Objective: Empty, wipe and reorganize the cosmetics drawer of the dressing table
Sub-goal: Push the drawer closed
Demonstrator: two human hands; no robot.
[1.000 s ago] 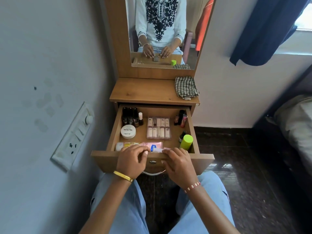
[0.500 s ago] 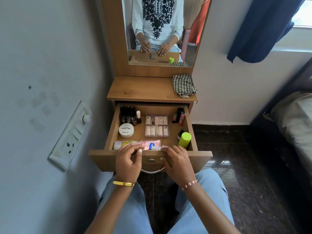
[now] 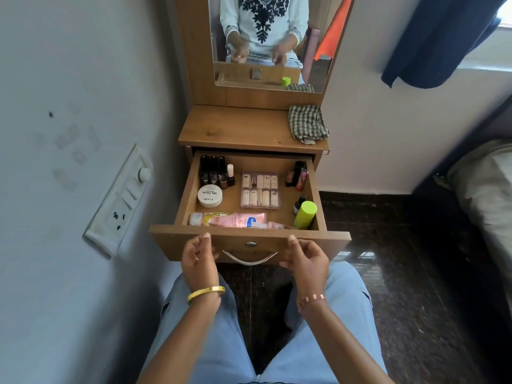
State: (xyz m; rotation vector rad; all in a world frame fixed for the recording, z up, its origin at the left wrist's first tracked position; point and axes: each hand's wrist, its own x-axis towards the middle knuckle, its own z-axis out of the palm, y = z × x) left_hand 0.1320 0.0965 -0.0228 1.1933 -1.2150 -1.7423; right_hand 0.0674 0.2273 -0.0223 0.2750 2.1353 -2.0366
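While open: drawer (image 3: pixel 250 242) full of cosmetics
Left hand (image 3: pixel 198 259): fingers loosely curled, holding nothing, before drawer front
Right hand (image 3: pixel 306 259): likewise, beside handle (image 3: pixel 249 259)

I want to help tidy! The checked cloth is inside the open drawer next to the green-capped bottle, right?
Not quite. The head view shows the checked cloth lying on the tabletop above the open drawer. The green-capped bottle is inside the drawer.

Bare drawer floor (image 3: pixel 234 204) between white jar (image 3: pixel 209 195) and nail case (image 3: pixel 259 189).
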